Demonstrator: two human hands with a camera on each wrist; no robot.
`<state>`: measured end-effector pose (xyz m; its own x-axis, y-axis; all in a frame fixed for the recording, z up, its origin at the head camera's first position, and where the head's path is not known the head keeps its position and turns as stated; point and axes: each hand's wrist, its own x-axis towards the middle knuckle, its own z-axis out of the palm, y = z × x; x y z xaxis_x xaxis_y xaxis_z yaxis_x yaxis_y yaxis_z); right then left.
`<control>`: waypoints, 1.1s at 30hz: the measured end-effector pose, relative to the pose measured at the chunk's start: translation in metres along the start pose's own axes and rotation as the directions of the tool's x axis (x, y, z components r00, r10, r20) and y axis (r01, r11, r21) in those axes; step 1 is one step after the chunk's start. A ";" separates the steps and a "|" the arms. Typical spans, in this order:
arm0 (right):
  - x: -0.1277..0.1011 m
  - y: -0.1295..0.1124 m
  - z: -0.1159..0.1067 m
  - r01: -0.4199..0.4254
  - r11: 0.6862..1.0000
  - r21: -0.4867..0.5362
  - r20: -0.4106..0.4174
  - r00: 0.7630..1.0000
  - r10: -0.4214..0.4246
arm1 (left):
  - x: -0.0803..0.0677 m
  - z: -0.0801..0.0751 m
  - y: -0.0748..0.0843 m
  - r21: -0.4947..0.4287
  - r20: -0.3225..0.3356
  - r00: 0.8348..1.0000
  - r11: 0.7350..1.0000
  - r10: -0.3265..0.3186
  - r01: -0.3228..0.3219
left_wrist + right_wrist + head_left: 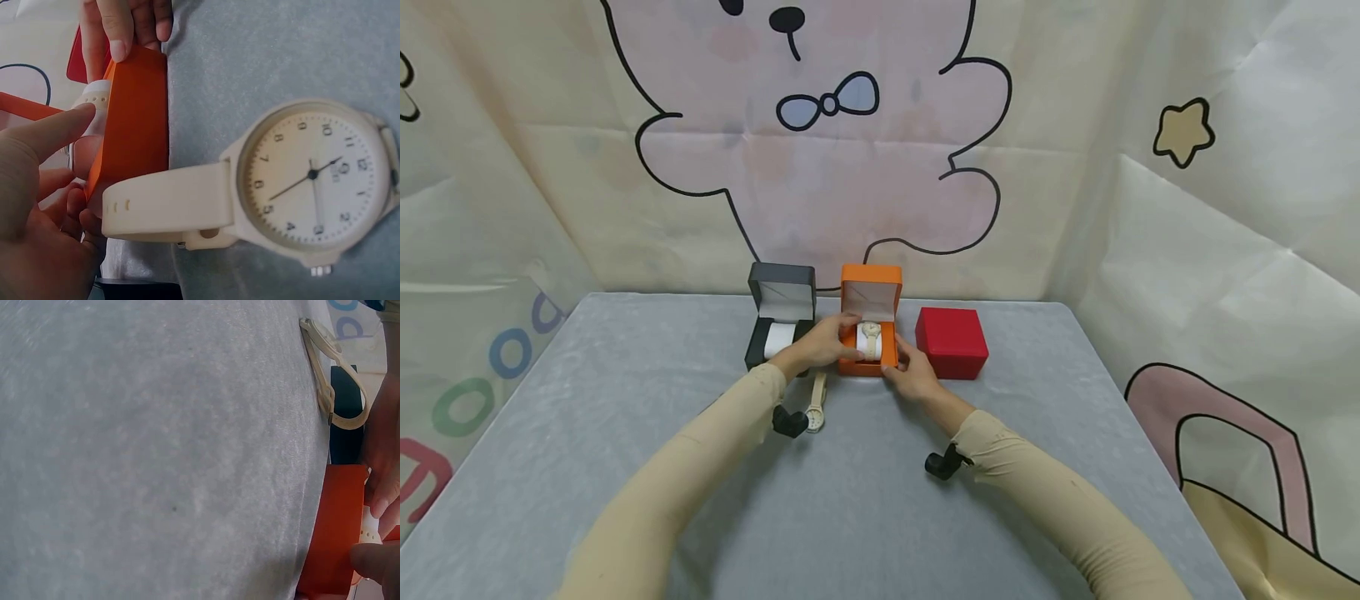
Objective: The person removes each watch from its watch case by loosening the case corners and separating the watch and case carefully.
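An orange watch box (868,367) stands with its lid raised. Inside, a cream wristwatch (871,330) sits wrapped around a white cushion. My left hand (823,342) reaches in from the left, its thumb on the strap and its index finger at the opposite side of the watch. My right hand (916,377) grips the right front corner of the orange box, thumb in front. A second cream wristwatch (815,415) lies on the table near my left wrist; its numbered dial (312,178) looms large in the left wrist view.
A dark grey box (782,287), lid raised over a white cushion (778,340), stands left of the orange one, partly behind my left hand. At the right sits a closed red box (952,342). Grey cloth (865,500) covers the table; a printed curtain (1060,167) hangs behind.
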<state>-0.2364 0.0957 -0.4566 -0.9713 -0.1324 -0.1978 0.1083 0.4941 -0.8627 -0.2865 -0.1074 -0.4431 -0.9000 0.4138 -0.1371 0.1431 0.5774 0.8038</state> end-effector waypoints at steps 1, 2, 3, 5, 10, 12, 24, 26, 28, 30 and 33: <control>0.000 0.000 0.000 0.001 1.000 -0.004 -0.001 1.000 -0.001 | 0.001 0.000 0.000 0.008 0.000 1.000 1.000 0.007 -0.007; 0.000 0.000 0.000 -0.001 1.000 -0.006 -0.002 1.000 0.001 | 0.001 0.000 0.000 0.019 0.001 1.000 1.000 0.014 -0.014; 0.000 0.001 0.000 0.000 1.000 -0.009 -0.003 1.000 0.000 | 0.002 0.001 0.000 0.028 0.001 1.000 0.999 0.020 -0.020; 0.000 0.001 0.000 0.002 1.000 -0.012 -0.003 1.000 -0.002 | 0.002 0.000 0.000 0.041 0.002 1.000 0.999 0.020 -0.020; -0.001 0.000 0.000 -0.002 1.000 -0.006 0.000 1.000 0.002 | 0.003 -0.001 0.003 0.076 -0.009 1.000 0.997 0.010 -0.010; 0.000 0.000 -0.001 -0.004 1.000 -0.007 -0.001 1.000 0.004 | 0.003 -0.001 0.004 0.084 -0.011 1.000 0.996 0.004 -0.003; 0.000 0.003 0.001 0.006 1.000 -0.014 0.002 1.000 -0.006 | 0.009 0.005 0.001 0.240 -0.012 1.000 0.971 0.003 0.000; 0.000 0.004 0.001 0.005 1.000 -0.023 -0.001 1.000 -0.005 | 0.009 0.006 -0.001 0.247 -0.019 1.000 0.969 0.012 -0.007; -0.001 0.004 0.002 0.004 1.000 -0.024 -0.006 1.000 -0.004 | 0.009 0.006 -0.002 0.236 -0.035 0.999 0.972 0.023 -0.014; -0.001 0.003 0.001 -0.001 1.000 -0.021 -0.014 1.000 0.001 | 0.008 0.006 -0.002 0.218 -0.051 0.998 0.976 0.035 -0.023; -0.001 0.001 0.000 0.002 1.000 -0.014 -0.011 1.000 -0.002 | 0.007 0.005 -0.003 0.184 -0.069 0.996 0.982 0.048 -0.035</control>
<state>-0.2351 0.0961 -0.4577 -0.9738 -0.1238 -0.1907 0.1035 0.5054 -0.8567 -0.2912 -0.1024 -0.4495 -0.9182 0.3919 -0.0578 0.2479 0.6824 0.6877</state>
